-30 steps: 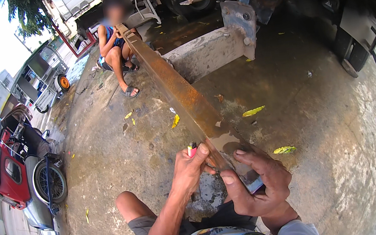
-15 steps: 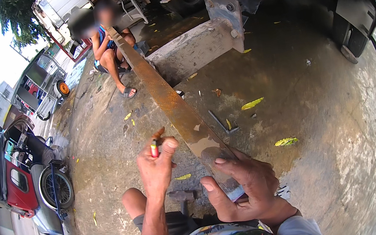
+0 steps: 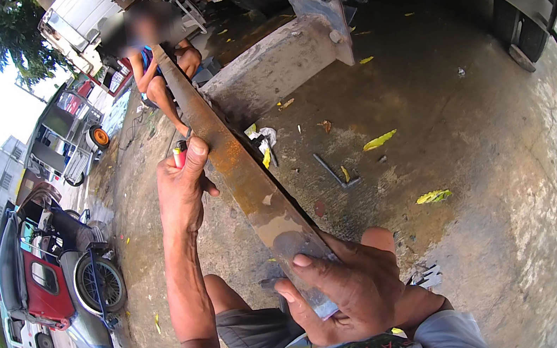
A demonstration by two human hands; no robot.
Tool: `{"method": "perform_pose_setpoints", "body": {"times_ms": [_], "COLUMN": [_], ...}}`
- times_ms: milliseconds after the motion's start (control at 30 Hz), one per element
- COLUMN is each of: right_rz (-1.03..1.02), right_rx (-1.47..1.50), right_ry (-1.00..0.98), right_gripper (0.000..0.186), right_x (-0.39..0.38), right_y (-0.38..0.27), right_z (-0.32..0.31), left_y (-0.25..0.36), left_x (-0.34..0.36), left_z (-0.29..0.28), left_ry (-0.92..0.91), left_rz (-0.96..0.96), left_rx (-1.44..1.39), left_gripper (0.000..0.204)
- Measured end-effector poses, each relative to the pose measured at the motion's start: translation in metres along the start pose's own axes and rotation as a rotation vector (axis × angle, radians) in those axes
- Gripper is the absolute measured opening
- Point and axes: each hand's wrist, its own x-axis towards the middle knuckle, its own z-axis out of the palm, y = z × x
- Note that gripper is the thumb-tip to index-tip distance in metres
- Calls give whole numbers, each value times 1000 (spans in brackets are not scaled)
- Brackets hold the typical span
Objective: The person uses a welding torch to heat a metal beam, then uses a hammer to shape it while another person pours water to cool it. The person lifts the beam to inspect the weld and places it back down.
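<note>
A long, flat, rusty steel bar (image 3: 222, 150) runs from my lap toward a crouching person (image 3: 154, 77), whose hand is up near its far end. My right hand (image 3: 354, 284) grips the near end, thumb on top and the other fingers partly hidden beneath. My left hand (image 3: 180, 191) is raised beside the bar's left edge, curled around what looks like a small red lighter (image 3: 181, 157) with a dark top. Whether its thumb touches the bar I cannot tell. Beside the bar's near end a dark hammer head (image 3: 270, 284) shows in part.
An L-shaped metal rod (image 3: 335, 172) and yellow leaves (image 3: 379, 140) lie on the wet concrete right of the bar. Beyond them is a heavy grey beam (image 3: 271, 68) with a bolted end plate (image 3: 319, 8). A red sidecar (image 3: 49, 288) stands at left.
My left hand has moved up and left, farther along the bar, with the lighter still in it. My right hand has closed more around the near end, which has shifted left and down.
</note>
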Motion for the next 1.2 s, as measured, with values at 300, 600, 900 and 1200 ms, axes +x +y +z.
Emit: {"method": "perform_pose_setpoints", "body": {"times_ms": [300, 600, 900, 1200], "right_rz": [-13, -29, -17, -2], "right_rx": [57, 22, -38, -49], "right_ry": [13, 218, 309, 323], "right_gripper": [76, 41, 23, 22], "right_x": [-6, 1, 2, 4], "right_y": [2, -1, -5, -9], "right_z": [5, 5, 7, 8], "left_y": [0, 10, 1, -1], "left_x": [3, -6, -65, -105], "left_z": [-6, -4, 6, 9], "left_ry": [-23, -37, 0, 58], "left_rz": [21, 7, 48, 86], "left_rx": [-15, 21, 117, 169], "left_gripper": [51, 57, 53, 50]}}
